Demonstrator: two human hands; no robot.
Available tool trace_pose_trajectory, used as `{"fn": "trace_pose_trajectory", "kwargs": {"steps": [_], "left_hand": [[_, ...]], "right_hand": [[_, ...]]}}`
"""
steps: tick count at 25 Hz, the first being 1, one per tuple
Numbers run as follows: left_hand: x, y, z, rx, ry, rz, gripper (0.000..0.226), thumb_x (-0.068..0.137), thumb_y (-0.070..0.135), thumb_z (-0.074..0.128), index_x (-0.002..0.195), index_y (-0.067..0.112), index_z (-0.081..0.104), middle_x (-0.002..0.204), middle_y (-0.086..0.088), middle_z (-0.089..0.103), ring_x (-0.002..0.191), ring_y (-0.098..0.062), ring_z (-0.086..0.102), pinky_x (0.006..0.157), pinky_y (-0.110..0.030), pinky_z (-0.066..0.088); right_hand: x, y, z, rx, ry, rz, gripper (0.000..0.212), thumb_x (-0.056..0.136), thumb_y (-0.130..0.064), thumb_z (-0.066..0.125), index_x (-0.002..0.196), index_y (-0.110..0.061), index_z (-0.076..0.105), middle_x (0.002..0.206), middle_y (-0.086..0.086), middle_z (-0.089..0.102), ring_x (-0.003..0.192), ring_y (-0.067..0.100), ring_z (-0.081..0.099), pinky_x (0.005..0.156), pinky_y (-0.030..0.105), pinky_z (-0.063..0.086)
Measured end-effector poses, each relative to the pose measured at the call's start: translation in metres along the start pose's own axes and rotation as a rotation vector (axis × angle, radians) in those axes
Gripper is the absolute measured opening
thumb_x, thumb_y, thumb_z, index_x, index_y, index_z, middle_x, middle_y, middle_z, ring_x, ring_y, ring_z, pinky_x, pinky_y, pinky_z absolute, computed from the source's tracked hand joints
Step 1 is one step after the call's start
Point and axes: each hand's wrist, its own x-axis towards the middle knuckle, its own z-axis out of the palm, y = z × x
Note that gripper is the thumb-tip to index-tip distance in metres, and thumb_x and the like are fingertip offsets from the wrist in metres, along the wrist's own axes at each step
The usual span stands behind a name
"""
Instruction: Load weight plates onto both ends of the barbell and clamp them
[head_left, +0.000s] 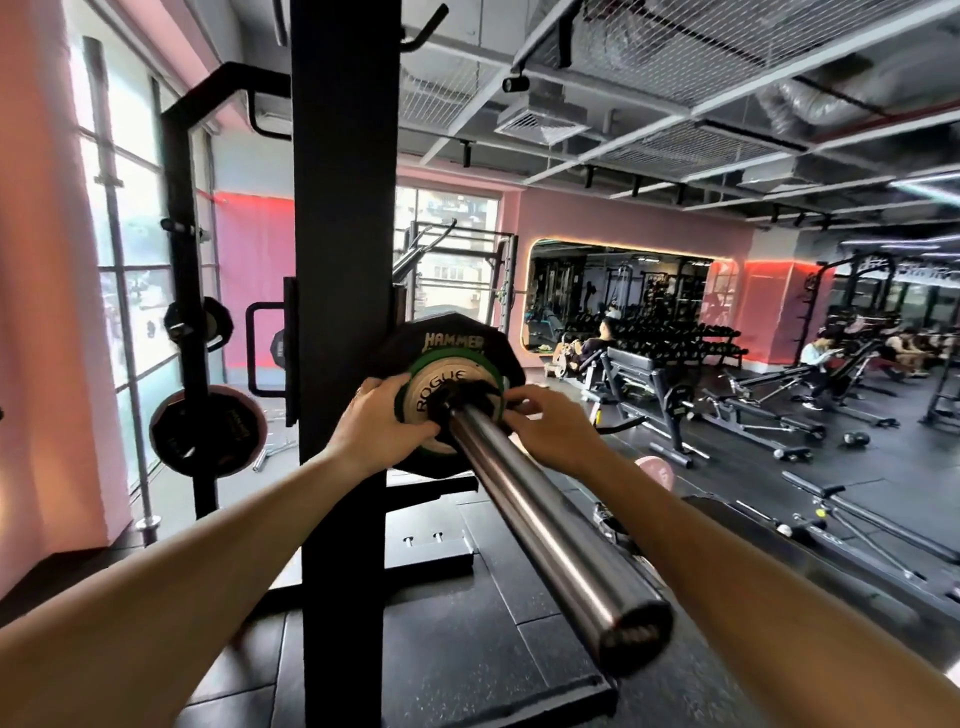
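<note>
Reaching forward along the barbell sleeve (545, 514), both hands meet at the black clamp (464, 399) that sits on the steel right against the plates. The left hand (382, 421) has its fingers curled over the left edge of the small plate (441, 384), a pale disc with a green rim lettered ROGUE, while its thumb presses in toward the clamp. The right hand (553, 421) comes in from the other side with its fingers bent and pinching at the clamp's right side, just at the green rim; exactly which part of the clamp the fingertips hold is too dark and blurred to tell. So both grips are narrow and closed on something: the left on the small plate, the right on the clamp.

Behind the small plate, touching it, hangs a bigger black plate (447, 340) lettered HAMMER, both threaded on the inner end of the sleeve, close to the black rack upright (343, 260). The sleeve runs from the plates toward the camera, bare and shiny, its open end near the lower right.

To the left, a storage post (182, 260) carries more black plates (208, 434) by the window. Farther right across the dark floor stand benches (649, 384), a dumbbell rack (675, 338) under a wall mirror, and a few seated people (815, 353)
</note>
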Motion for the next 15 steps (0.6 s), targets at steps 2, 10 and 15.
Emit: {"fn": "trace_pose_trajectory", "kwargs": {"steps": [2,10,15], "left_hand": [[-0.028,-0.002,-0.006,0.028,-0.037,-0.032,0.064,0.074,0.039,0.082,0.133,0.025,0.061,0.099,0.008,0.061,0.098,-0.017,0.060,0.086,-0.028,0.044],[-0.154,0.039,-0.002,0.350,-0.860,-0.021,0.037,0.085,0.037,0.076,0.118,0.023,0.069,0.105,0.000,0.072,0.084,-0.013,0.063,0.075,-0.021,0.049],[-0.195,0.126,0.045,0.450,-0.978,0.295,0.038,0.090,0.044,0.067,0.125,0.029,0.065,0.123,0.001,0.066,0.113,-0.016,0.059,0.093,-0.023,0.043]], "right_hand": [[-0.035,0.012,-0.027,-0.064,-0.042,0.066,0.025,0.094,-0.024,0.067,0.119,-0.022,0.070,0.113,0.003,0.074,0.101,0.017,0.066,0.082,0.025,0.044],[-0.188,0.061,-0.089,-0.308,-0.347,0.261,0.017,0.089,-0.031,0.074,0.104,-0.023,0.076,0.098,-0.004,0.069,0.085,0.010,0.066,0.078,0.022,0.055],[-0.267,0.071,-0.137,-0.380,-0.223,0.370,0.007,0.081,-0.034,0.075,0.088,-0.030,0.075,0.100,-0.005,0.073,0.087,0.010,0.066,0.074,0.019,0.046]]}}
